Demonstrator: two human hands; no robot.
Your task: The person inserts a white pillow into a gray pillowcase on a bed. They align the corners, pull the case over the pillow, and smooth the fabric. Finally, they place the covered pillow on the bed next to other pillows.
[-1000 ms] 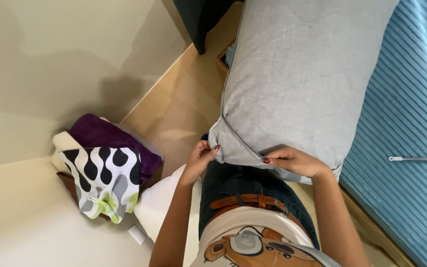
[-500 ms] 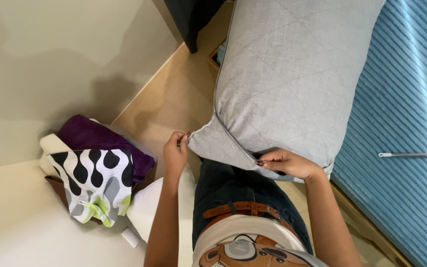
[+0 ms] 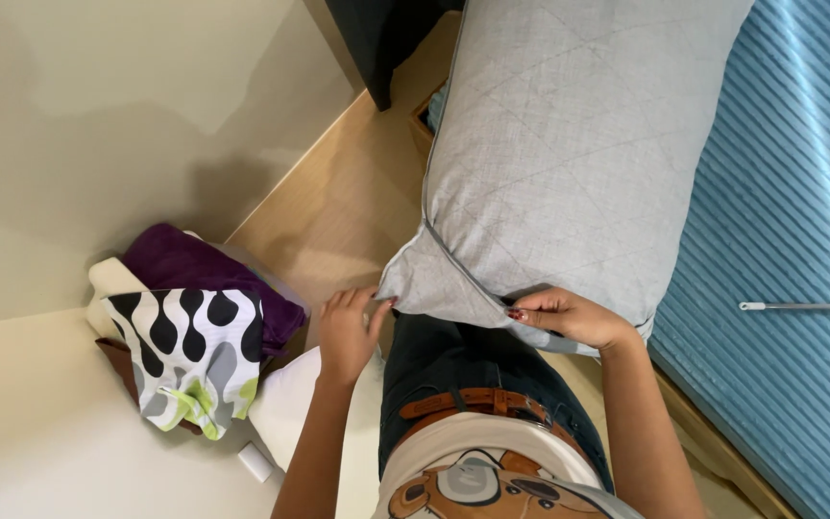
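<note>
left hand (image 3: 350, 332) pinching grey pillow (image 3: 569, 154) corner at frame centre; right hand (image 3: 569, 315) gripping its lower edge, centre-right.

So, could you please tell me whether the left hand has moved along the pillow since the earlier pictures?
Yes. The left hand slid outward to the corner of the grey pillow, away from the right hand.

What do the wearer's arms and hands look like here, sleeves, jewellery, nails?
Both forearms are bare, with no sleeves, watch or rings showing. The right hand has dark red polished nails on its fingers; the left hand shows no markings.
</note>
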